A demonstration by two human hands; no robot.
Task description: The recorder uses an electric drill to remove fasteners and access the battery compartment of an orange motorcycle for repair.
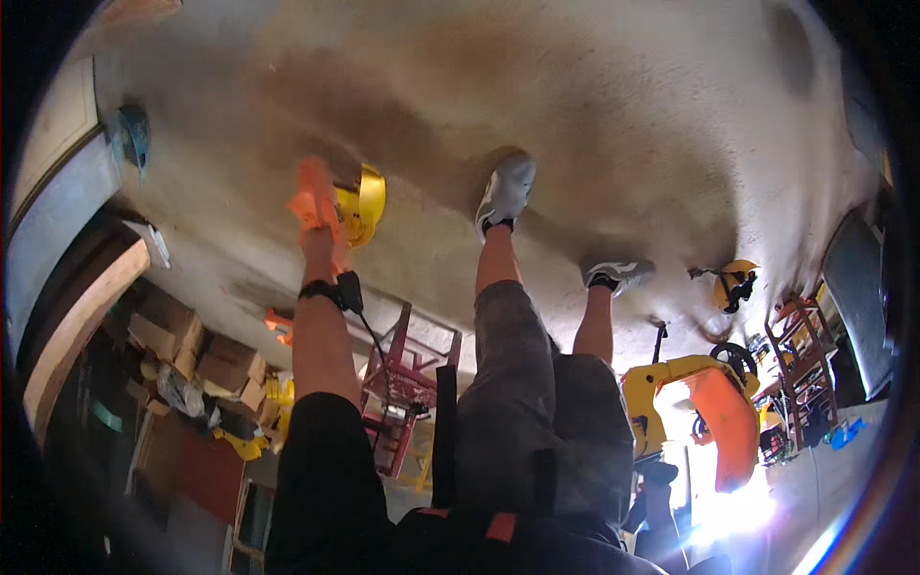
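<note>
My left arm reaches up the head view, a dark band on its wrist and a small black box with a cable beside it. My left hand (321, 216), covered by what looks like an orange glove, is blurred at its upper end. It appears closed on the edge of a yellow curved shell (365, 206) that looks like a hard hat; the fingers themselves are not clearly seen. The shell is just right of the hand, above the floor (431, 105). My right hand does not show. My shoes (506, 190) stand on the floor to the right.
A dark red metal frame (410, 369) stands below the hand. Cardboard boxes (172, 326) and yellow items pile up at left. A yellow and orange machine (661, 402) stands at lower right, with a smaller yellow and black thing (736, 286) above it. Bright light glares there.
</note>
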